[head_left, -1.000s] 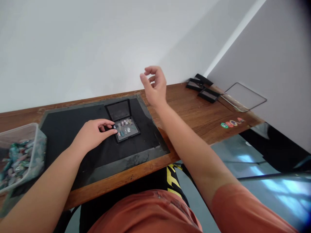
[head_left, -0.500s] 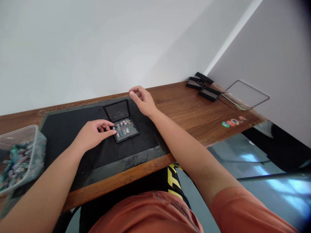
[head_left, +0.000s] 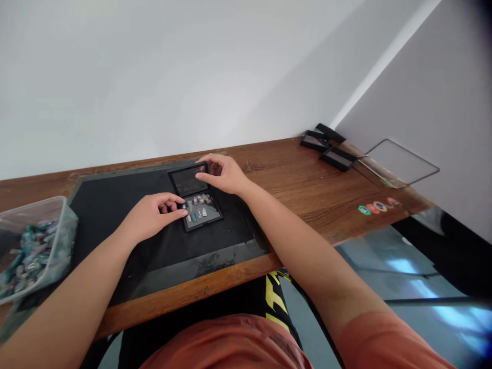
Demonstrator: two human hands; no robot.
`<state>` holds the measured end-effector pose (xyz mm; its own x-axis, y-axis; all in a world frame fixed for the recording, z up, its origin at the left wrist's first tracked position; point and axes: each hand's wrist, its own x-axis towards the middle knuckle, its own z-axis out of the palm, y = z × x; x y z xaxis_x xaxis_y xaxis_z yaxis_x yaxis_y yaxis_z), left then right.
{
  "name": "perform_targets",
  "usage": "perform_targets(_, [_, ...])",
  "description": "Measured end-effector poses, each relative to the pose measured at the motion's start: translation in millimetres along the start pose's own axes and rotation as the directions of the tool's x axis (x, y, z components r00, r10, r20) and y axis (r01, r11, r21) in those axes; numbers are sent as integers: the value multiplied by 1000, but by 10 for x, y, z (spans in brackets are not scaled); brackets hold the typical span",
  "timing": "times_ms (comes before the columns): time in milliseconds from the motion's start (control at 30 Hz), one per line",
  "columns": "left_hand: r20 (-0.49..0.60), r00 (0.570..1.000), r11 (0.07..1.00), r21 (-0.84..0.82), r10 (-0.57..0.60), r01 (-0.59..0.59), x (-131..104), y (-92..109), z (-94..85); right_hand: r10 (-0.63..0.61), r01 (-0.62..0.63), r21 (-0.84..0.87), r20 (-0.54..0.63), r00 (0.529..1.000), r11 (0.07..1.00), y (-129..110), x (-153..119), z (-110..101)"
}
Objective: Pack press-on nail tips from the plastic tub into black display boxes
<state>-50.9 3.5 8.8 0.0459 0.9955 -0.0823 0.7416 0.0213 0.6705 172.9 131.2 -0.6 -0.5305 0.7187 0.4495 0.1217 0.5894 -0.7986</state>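
Observation:
A shallow black case (head_left: pixel 203 224) lies with its hinged, clear-windowed lid (head_left: pixel 188 179) raised. Several small stones (head_left: pixel 202 211), clear, pale and teal, sit in rows on its grey pad. My left hand (head_left: pixel 148 218) is at the case's left edge, its curled thumb and forefinger on the rim beside the stones. At the lid's upper right corner is my right hand (head_left: pixel 226 175). Its thumb crosses in front of the lid window and its forefinger reaches along the top edge, with a gap between them.
Left of the dark mat (head_left: pixel 115 205) stands a clear plastic tub (head_left: pixel 61 241) of mixed stones. Several black cases (head_left: pixel 338 158) lie at the back right, near a thin wire frame (head_left: pixel 403 151). Round colored stickers (head_left: pixel 372 207) mark the wooden table (head_left: pixel 277 164).
My right hand has come down and left from beyond the case onto the raised lid. My left hand stays at the case's left edge. The camera view has shifted slightly.

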Motion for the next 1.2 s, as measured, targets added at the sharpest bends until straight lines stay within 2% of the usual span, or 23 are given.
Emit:
perform_targets(267, [6,1000,1000,8,-5,5,-4,-28,2,40,-39,-59,13,999,997,-32,12,-78])
perform_targets(400, [2,1000,999,30,-14,14,-3,-24,-3,70,-52,-131,139,988,990,-42,-11,-220])
perform_targets(500, [-1,1000,999,44,-9,9,-5,-12,-6,192,-126,-241,275,942,962,-45,-37,-349])
perform_targets(600, [2,1000,999,50,2,-2,-6,-7,-6,299,-152,-387,353,887,910,-82,-59,-413])
perform_targets(767, [1,1000,998,55,9,-9,-7,-17,-2,357,-105,-531,397,846,841,-168,-77,-389])
perform_targets(1067, [1,1000,999,54,-5,5,-7,-26,2,415,-83,-629,403,816,773,-131,-83,-276])
perform_targets(1200, [-7,1000,999,48,-19,19,4,-41,11,436,-107,-615,414,799,781,-155,-83,-277])
